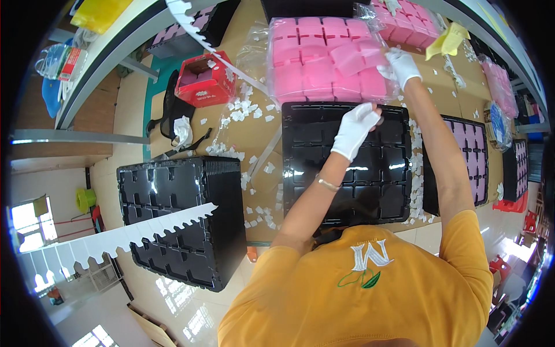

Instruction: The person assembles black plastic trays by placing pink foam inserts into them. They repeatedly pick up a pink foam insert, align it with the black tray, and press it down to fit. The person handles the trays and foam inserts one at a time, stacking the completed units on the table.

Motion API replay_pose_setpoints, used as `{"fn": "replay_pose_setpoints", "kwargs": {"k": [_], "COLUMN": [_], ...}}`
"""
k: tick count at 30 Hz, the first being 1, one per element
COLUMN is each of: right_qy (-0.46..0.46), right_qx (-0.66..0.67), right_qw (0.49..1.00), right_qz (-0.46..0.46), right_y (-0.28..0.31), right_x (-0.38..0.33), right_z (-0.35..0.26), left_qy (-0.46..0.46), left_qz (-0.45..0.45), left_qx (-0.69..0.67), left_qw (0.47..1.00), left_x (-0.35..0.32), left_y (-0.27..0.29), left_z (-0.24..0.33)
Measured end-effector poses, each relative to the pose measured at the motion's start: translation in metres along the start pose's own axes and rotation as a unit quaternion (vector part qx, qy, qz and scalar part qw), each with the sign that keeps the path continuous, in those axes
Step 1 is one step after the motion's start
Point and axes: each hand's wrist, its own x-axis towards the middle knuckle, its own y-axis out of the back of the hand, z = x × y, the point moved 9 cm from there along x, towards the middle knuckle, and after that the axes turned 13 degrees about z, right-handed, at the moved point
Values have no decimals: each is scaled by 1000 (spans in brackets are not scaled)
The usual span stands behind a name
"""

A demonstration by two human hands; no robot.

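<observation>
At centre frame a black compartment tray lies on the desk, its cells bare. Above it sits a clear bag of pink foam blocks. The left hand, white-gloved, rests at the tray's upper edge, fingers curled on something small and dark. The right hand pinches the bag's right corner. A red carton stands at upper left, a stack of black trays at lower left.

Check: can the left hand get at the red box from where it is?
Probably not without leaning: the left hand is at the black tray's top edge, and the red box sits well off to the left across scrap-strewn cardboard.
</observation>
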Motion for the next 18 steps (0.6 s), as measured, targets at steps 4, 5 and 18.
{"fn": "replay_pose_setpoints", "kwargs": {"k": [4, 5, 18], "right_qy": [-120, -130, -187], "right_qx": [258, 280, 316], "right_qw": [957, 950, 929], "right_qz": [-50, -51, -47], "right_y": [-22, -24, -2], "right_x": [8, 9, 31], "right_z": [-14, -19, -1], "left_qy": [17, 22, -9], "left_qz": [-60, -55, 197], "left_qx": [-256, -318, -567], "left_qw": [965, 946, 800], "left_x": [29, 46, 120], "left_y": [-27, -29, 58], "left_z": [10, 7, 39]}}
